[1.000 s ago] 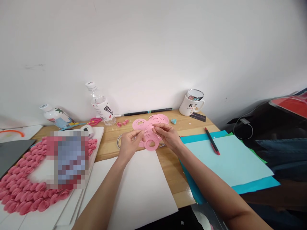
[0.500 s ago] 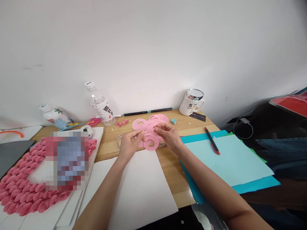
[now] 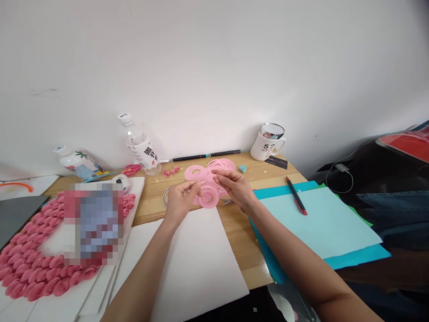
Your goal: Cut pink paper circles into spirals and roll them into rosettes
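Note:
My left hand (image 3: 182,199) is closed in a pinch at the left of a pink paper ring (image 3: 208,203). This ring hangs or lies just below the fingertips, in front of the pile. My right hand (image 3: 234,188) is also closed, its thumb and forefinger pinching what looks like a small bit of the same pink paper; the fingers hide most of it. Behind and between both hands, several flat pink paper rings (image 3: 223,165) overlap in a heap on the wooden table (image 3: 231,228). Scissors lie partly under the heap, one grey handle loop (image 3: 165,197) showing beside my left hand.
White paper (image 3: 197,259) lies under my forearms. Pink rolled paper flowers (image 3: 30,268) cover a board at left. Blue sheets (image 3: 318,223) with a red-black pen (image 3: 296,196) are at right. A bottle (image 3: 144,150), a black pen (image 3: 206,155) and a mug (image 3: 266,145) stand or lie near the wall.
The front pink ring has shifted slightly left. My right fingertips have moved a little and changed their pinch. My left hand stays almost in place.

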Demonstrator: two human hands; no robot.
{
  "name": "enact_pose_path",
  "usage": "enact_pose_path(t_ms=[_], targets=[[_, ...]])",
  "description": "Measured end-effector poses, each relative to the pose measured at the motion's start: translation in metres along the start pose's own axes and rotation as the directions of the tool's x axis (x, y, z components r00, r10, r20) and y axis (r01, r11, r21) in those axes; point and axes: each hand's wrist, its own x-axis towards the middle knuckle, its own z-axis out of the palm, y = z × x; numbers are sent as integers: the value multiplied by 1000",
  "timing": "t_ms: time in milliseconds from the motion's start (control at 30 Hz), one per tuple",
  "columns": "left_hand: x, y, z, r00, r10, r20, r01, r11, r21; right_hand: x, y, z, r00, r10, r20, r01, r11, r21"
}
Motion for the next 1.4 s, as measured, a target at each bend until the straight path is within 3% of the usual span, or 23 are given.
enact_pose_path(t_ms=[867, 1100, 1400], targets=[[-1, 4, 0, 1000, -29, -2, 29, 1000, 1, 0, 2, 0, 998, 5, -55, -2, 999, 43], [-1, 3, 0, 999, -31, -23, 31, 999, 17, 0, 2, -2, 999, 17, 33, -18, 999, 43], [-1, 5, 1, 1000, -9, -2, 9, 1000, -3, 1, 4, -4, 999, 32, 5, -33, 996, 78]])
